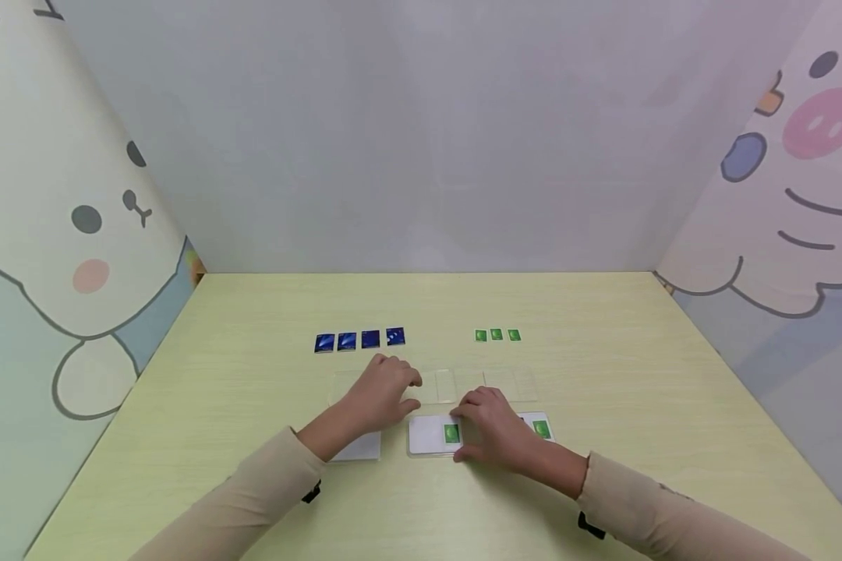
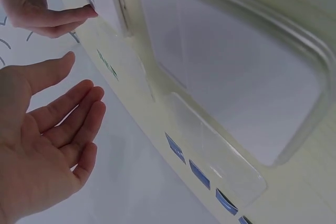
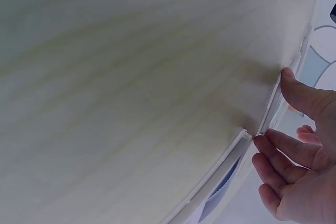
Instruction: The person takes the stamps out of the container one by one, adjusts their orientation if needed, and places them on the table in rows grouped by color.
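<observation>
My right hand (image 1: 494, 428) spans the right end of the middle white card in a clear case (image 1: 428, 435). Its thumb is at the near edge and its fingertips at the far edge, gripping the case. A green stamp (image 1: 452, 433) sits near that end of the card. My left hand (image 1: 386, 393) hovers over a row of clear plastic pieces (image 1: 445, 386), fingers loosely bent and holding nothing. In the left wrist view, another white card in a case (image 2: 226, 61) lies close to it. The right-hand card (image 1: 529, 418), bearing a green stamp (image 1: 541, 429), is partly hidden by my right hand.
Several blue stamps (image 1: 347, 341) lie in a row at the back left of the table (image 1: 603, 351). Three green stamps (image 1: 497, 334) are lined up at the back right. Upright pale panels enclose the far side and both flanks, the side ones printed with cartoon animals.
</observation>
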The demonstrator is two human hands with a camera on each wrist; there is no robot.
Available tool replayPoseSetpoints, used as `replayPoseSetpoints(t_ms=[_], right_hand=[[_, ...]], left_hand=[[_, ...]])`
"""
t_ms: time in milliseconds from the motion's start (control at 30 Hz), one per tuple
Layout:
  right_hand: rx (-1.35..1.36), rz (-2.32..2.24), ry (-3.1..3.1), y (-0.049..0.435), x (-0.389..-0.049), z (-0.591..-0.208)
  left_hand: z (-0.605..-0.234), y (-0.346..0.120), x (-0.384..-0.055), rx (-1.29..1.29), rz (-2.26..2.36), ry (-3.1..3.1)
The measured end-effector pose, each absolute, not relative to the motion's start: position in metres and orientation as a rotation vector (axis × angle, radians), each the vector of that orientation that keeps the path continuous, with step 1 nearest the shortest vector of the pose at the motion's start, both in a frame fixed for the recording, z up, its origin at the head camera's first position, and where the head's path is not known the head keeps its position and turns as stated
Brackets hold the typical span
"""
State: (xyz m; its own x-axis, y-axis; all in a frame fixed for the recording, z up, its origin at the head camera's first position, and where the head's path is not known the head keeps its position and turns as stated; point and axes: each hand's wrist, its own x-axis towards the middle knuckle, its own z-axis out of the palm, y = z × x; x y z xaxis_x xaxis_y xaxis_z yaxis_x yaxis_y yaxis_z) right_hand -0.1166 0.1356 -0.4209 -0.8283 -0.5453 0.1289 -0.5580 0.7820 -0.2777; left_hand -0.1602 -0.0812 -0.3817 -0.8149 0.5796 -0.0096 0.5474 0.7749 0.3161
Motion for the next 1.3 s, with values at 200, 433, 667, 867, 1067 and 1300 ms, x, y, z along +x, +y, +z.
replayPoseSetpoints(t_ms=[200, 433, 667, 867, 1067, 1300], right_hand=[[0.903, 0.476, -2.920, 0.136, -0.117, -0.421], [0.910, 0.479, -2.912, 0.136, -0.117, -0.422], [0.916, 0.469, -2.922, 0.136, -0.118, -0.422], [0.914, 0.464, -2.926, 0.135, -0.118, -0.421], [0.919, 0.457, -2.917, 0.135, -0.117, -0.420], [0.925, 0.448, -2.907, 0.136, -0.118, -0.420]], left_hand=[[-0.383, -0.076, -0.154, 0.913, 0.399, 2.848], [-0.386, -0.069, -0.147, 0.939, 0.352, 2.822], [-0.390, -0.063, -0.143, 0.978, 0.296, 2.813], [-0.395, -0.059, -0.140, 0.979, 0.277, 2.810], [-0.397, -0.055, -0.137, 0.960, 0.235, 2.798], [-0.401, -0.051, -0.134, 0.969, 0.186, 2.788]])
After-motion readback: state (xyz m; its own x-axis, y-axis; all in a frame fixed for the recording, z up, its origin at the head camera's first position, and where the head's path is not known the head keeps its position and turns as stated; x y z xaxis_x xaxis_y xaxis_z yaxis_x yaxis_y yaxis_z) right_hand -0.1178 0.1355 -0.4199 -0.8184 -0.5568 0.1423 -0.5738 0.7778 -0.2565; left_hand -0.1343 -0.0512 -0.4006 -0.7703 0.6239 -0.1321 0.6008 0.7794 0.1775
